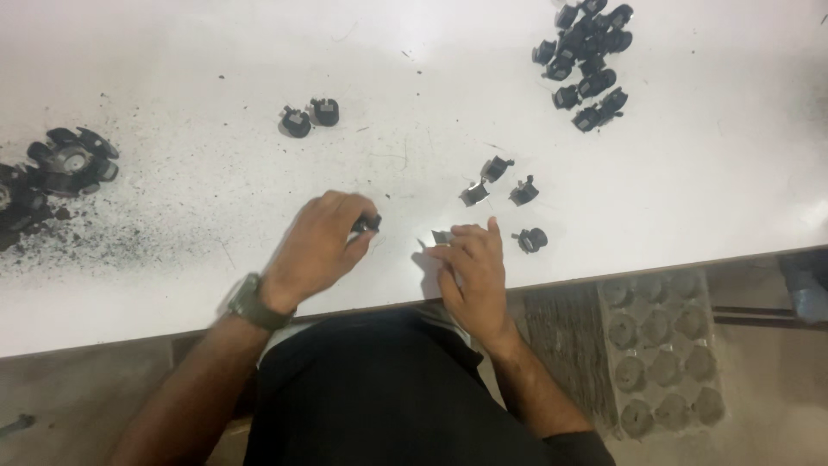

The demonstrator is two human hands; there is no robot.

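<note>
While pinched, small black part [366, 223] between left-hand fingers [345, 216].

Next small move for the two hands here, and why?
Probably bring the hands together: the left hand pinches a small black part, the right hand touches a metal clip on the table. The two pieces lie close but apart.

table [216, 52]: smooth white, matt | clips [475, 193]: shiny metal | caps [586, 60]: black plastic

Two hands [319, 246], one egg tray [660, 354]
</note>
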